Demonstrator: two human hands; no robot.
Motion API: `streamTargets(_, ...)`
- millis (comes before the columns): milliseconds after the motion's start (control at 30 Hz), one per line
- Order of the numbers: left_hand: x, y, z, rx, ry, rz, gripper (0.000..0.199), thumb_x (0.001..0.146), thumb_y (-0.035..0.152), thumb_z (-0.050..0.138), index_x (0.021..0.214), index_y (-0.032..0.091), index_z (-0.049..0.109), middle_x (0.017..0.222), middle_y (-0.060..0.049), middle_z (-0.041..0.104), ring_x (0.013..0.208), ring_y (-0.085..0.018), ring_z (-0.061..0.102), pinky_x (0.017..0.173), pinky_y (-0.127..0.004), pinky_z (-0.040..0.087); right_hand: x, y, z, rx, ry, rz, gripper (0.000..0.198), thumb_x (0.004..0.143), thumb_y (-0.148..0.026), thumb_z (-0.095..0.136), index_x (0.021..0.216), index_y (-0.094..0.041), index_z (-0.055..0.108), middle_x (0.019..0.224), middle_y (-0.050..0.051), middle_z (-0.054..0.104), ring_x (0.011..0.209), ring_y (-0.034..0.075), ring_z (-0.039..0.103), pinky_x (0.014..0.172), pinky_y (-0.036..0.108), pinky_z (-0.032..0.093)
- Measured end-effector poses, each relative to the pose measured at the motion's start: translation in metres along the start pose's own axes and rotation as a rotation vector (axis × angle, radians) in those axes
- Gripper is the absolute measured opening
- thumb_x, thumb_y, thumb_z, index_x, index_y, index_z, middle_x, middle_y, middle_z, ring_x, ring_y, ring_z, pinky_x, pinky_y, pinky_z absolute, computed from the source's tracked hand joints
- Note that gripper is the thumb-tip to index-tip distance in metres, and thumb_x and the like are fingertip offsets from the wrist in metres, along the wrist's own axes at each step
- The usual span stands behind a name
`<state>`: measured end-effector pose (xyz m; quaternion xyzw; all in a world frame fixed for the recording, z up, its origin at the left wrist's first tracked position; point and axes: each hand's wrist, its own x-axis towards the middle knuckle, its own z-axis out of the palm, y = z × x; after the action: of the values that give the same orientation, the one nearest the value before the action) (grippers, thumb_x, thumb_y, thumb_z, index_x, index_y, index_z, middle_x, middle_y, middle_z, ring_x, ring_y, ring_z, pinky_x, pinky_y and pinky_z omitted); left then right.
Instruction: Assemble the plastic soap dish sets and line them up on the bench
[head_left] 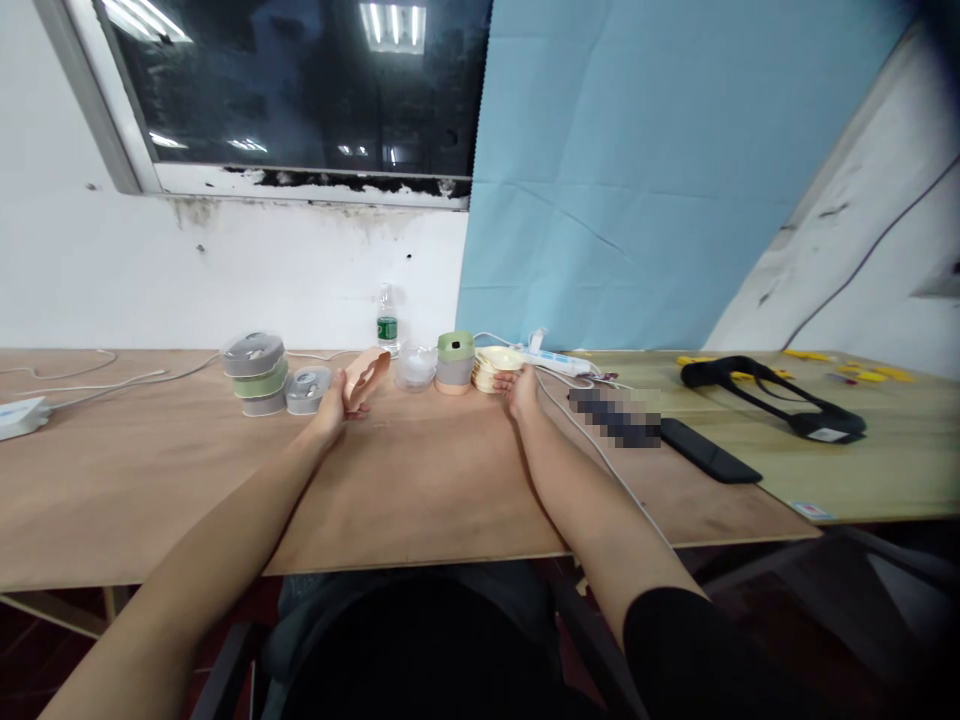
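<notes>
My left hand (339,400) is closed on a peach-coloured plastic shell (367,378), held tilted on edge above the table, its hollow side facing right. At the right end of a stack of pale yellow shallow plastic dishes (487,368), my right hand (521,388) has its fingers curled against the dishes; how many it grips is hidden. Between the hands stand clear plastic bowls (416,366) and a pile of green, grey and peach shells (454,362). Left of my left hand are a round grey case (308,388) and a stack of grey and green cases (256,374).
A water bottle (386,320) stands by the wall. A white power strip (559,360) with cables lies behind my right hand. Farther right are a black phone (709,450), a black strap-like headset (780,395) and yellow pieces (870,374). A white adapter (22,416) sits far left.
</notes>
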<state>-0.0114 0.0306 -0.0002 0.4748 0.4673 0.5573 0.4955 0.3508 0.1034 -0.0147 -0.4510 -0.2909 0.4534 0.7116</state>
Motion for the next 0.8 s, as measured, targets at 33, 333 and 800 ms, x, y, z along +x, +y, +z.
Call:
streamTargets(33, 0.0002, 0.0000, 0.0000, -0.004, -0.003, 0.000, 0.072, 0.085, 0.072, 0.030, 0.116, 0.015, 0.060, 0.100, -0.012, 0.067, 0.057, -0.015, 0.061, 0.050, -0.025, 0.049, -0.0006, 0.0001, 0.0005, -0.010, 0.019, -0.001, 0.044, 0.096, -0.044, 0.025, 0.092, -0.012, 0.055, 0.054, 0.004, 0.062, 0.035, 0.013, 0.051, 0.034, 0.022, 0.038)
streamTargets(333, 0.0009, -0.0017, -0.0008, -0.015, -0.020, 0.004, 0.072, 0.085, 0.071, 0.031, 0.118, 0.014, 0.060, 0.101, -0.013, 0.068, 0.055, -0.014, 0.061, 0.049, -0.024, 0.047, -0.0068, 0.0015, 0.0000, -0.101, 0.104, -0.089, 0.020, 0.086, -0.030, 0.051, 0.102, -0.018, 0.053, 0.054, -0.004, 0.060, 0.033, 0.009, 0.048, 0.030, 0.016, 0.033)
streamTargets(800, 0.0042, -0.0058, -0.0029, -0.022, -0.050, -0.003, 0.072, 0.083, 0.073, 0.031, 0.118, 0.016, 0.060, 0.101, -0.012, 0.068, 0.057, -0.016, 0.062, 0.052, -0.028, 0.047, -0.0063, 0.0046, -0.0027, -0.116, 0.015, -0.132, 0.063, 0.082, -0.026, 0.056, 0.141, -0.018, 0.036, 0.057, -0.005, 0.062, 0.035, 0.009, 0.049, 0.033, 0.016, 0.033)
